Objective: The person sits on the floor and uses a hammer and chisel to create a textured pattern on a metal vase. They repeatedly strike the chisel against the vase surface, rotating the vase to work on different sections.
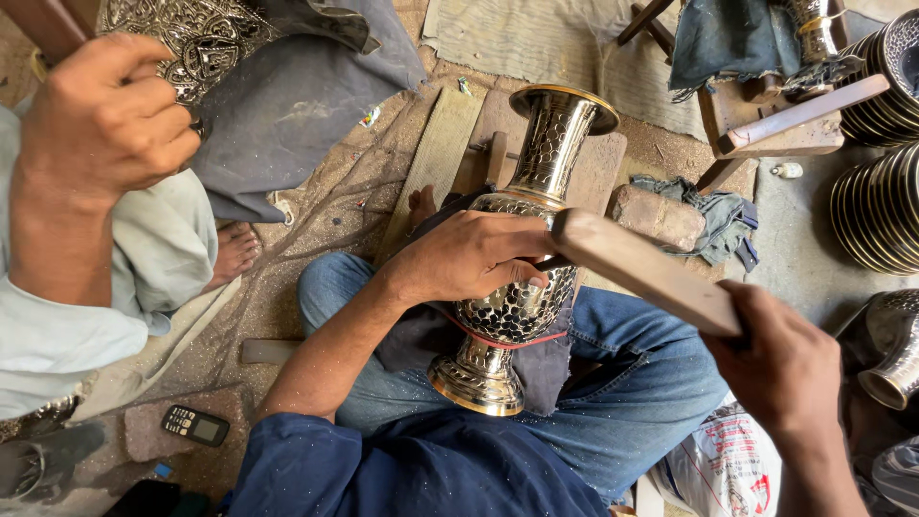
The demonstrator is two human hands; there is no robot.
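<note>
Engraved silver-and-black metal vase with brass rim [522, 287] lies tilted across the lap on dark cloth, mouth pointing away; inside not visible. Left hand [474, 257] fingers curled over its shoulder, pinching a thin tool. Right hand [780, 369] closed around a flat wooden mallet [643, 270] just above. Stacked dark plates [876, 206] well apart at right.

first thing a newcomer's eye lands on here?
The shiny patterned metal vase lying across the person's lap, centre frame, with the left hand on its belly. Next, the wooden mallet gripped by the right hand, its head at the vase. At upper left, a second person's hand works on dark engraved metalware.
</note>
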